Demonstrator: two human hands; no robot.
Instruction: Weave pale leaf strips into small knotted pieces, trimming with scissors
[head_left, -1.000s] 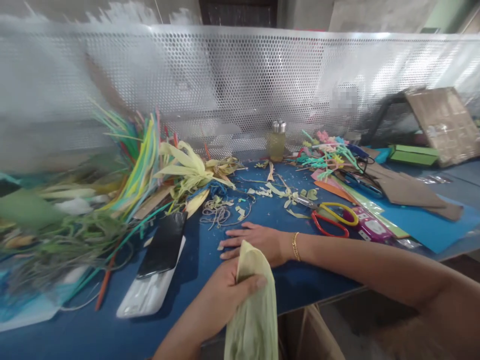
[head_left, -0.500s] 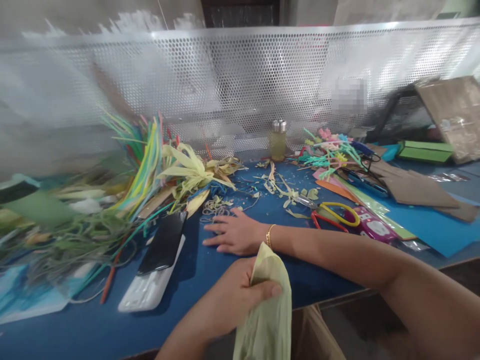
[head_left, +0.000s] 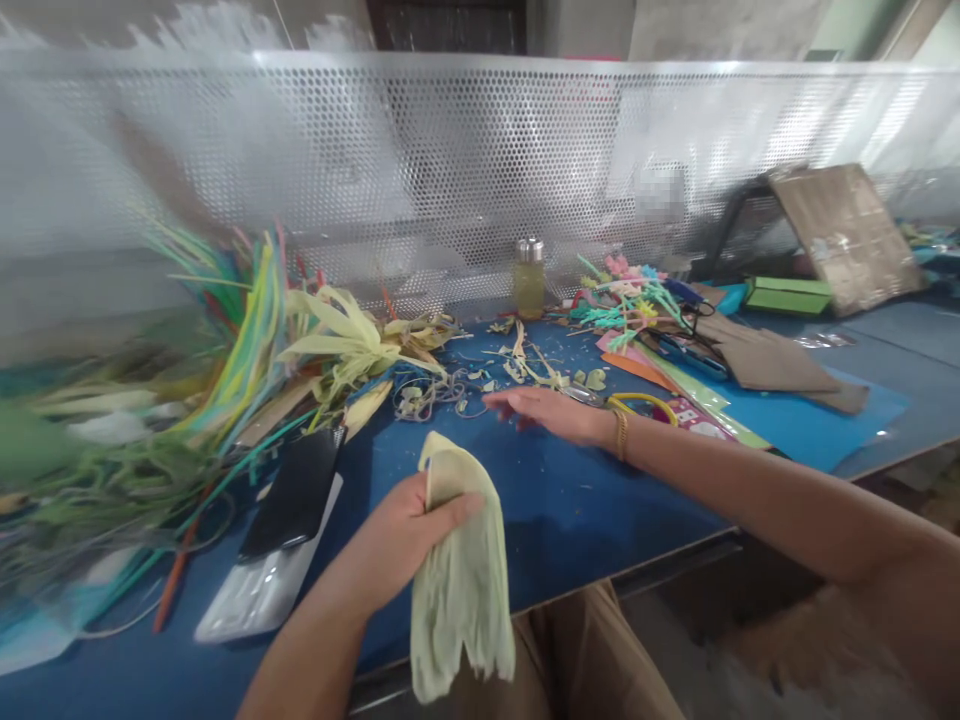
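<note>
My left hand (head_left: 401, 535) is closed on a pale yellow-green corn husk (head_left: 459, 570) that hangs down over the front edge of the blue table (head_left: 570, 520). My right hand (head_left: 551, 412) is stretched out flat, fingers apart, low over the table among small husk scraps (head_left: 525, 372). It holds nothing, and a gold bangle sits on its wrist. Scissors with yellow and red handles (head_left: 637, 405) lie just behind that wrist, partly hidden by it.
A heap of coloured strips and dried husks (head_left: 247, 350) fills the left side. A black phone (head_left: 292, 495) lies on a white tray (head_left: 262, 590). A small glass bottle (head_left: 529, 280) stands before the perforated metal screen (head_left: 480, 170). Paper sheets, cardboard (head_left: 844, 235) and a green box (head_left: 787, 295) lie at right.
My right hand has moved right and farther back, from beside the husk to the scraps near the scissors. My left hand with the husk has shifted left and slightly up.
</note>
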